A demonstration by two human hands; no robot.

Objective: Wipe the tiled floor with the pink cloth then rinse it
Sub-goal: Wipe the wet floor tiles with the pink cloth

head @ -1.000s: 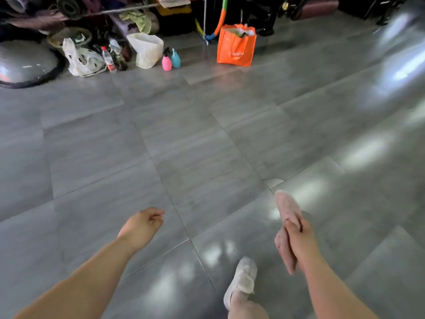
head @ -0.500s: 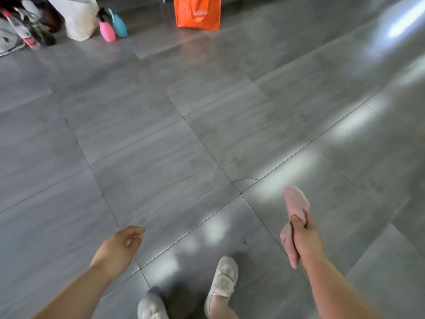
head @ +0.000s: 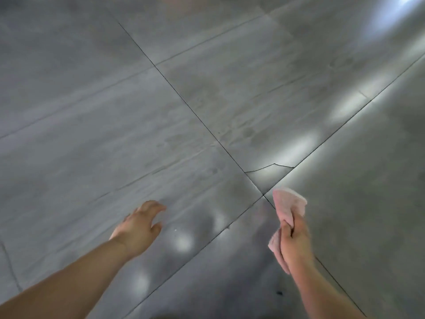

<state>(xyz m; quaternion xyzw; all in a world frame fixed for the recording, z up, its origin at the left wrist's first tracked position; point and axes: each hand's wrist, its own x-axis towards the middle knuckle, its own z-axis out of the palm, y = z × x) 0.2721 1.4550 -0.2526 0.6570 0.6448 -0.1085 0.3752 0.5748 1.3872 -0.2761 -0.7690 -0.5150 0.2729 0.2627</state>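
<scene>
The pink cloth (head: 288,204) is bunched in my right hand (head: 295,242), which grips it at the lower right; cloth ends stick out above and below the fist, held above the floor. My left hand (head: 139,225) reaches forward at the lower middle, fingers spread and empty, just over the grey tiled floor (head: 161,134). Large grey tiles with dark grout lines fill the whole view. Faint smudges and marks show on the tiles ahead of the hands.
A cracked, chipped tile corner (head: 269,173) lies just ahead of the cloth where the grout lines cross. Bright light reflections (head: 296,146) run along the floor on the right. A small dark speck (head: 279,293) lies near the bottom.
The view has dropped closer to the floor; the bags, bottles and my feet have left the frame. My left hand has opened and reached forward. The cloth stays in my right hand.
</scene>
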